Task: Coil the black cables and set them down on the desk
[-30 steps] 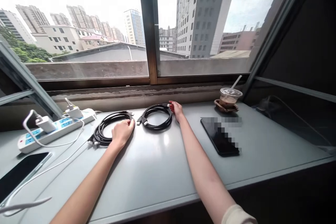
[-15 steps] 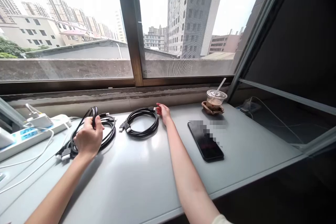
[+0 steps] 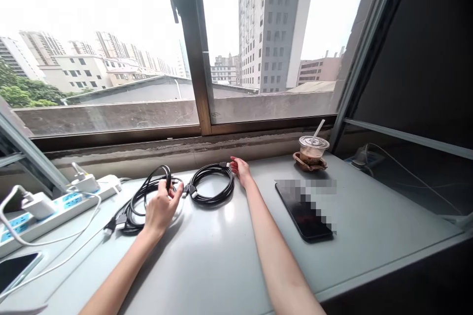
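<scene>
My left hand (image 3: 161, 211) grips a raised loop of the left black cable (image 3: 135, 202) between thumb and fingers. The rest of that cable lies loosely coiled on the desk, partly hidden behind the hand. Its grey-tipped plugs (image 3: 120, 222) rest at the coil's lower left. To the right lies a second black cable (image 3: 212, 202), wound in a neat round coil with plugs on its left side and one at its upper right. Beside that upper-right plug, my right hand (image 3: 241, 171) has its fingers stretched out, holding nothing; whether they touch the plug I cannot tell.
A white power strip (image 3: 61, 211) with chargers and white cords stands at the left, above a phone (image 3: 16, 268). A black phone (image 3: 305, 214) lies right of my right forearm. A lidded drink cup (image 3: 313, 150) sits in a brown holder near the window (image 3: 205, 108).
The view has swung left, so things appear farther right and lower. My left hand has shifted right with the cable loop, its fist loosened. My right hand keeps its place beside the right coil.
</scene>
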Action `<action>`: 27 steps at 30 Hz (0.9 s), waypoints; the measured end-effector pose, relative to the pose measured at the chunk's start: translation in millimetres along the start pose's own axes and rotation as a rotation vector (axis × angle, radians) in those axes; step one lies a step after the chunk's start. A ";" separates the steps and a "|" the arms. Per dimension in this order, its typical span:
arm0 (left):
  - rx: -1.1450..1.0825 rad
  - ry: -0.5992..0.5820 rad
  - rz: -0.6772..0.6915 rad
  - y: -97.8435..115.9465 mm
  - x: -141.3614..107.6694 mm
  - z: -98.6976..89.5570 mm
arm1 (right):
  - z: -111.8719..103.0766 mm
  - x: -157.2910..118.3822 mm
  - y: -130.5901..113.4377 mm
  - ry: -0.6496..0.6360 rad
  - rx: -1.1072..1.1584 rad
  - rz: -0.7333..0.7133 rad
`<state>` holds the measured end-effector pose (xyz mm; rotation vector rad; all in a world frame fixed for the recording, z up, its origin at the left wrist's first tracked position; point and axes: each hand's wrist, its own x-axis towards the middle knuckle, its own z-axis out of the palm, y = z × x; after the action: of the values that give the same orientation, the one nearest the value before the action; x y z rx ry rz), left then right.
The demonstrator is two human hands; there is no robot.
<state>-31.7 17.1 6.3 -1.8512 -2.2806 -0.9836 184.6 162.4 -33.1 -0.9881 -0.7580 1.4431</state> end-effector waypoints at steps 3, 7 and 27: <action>-0.168 0.204 0.027 -3.9 2.4 -8.1 | 1.6 -6.3 1.7 0.011 -0.001 -0.037; -0.335 0.598 0.034 -1.3 3.9 -31.8 | 4.7 -14.8 -8.4 0.065 -0.015 -0.119; -1.180 0.033 0.166 125.5 5.7 -149.2 | 59.8 -176.6 -168.1 -0.895 -0.725 -0.603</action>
<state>27.0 -41.0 183.1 -2.1555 -1.4869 -2.6198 200.1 13.1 168.1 -0.4741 -2.1335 1.0208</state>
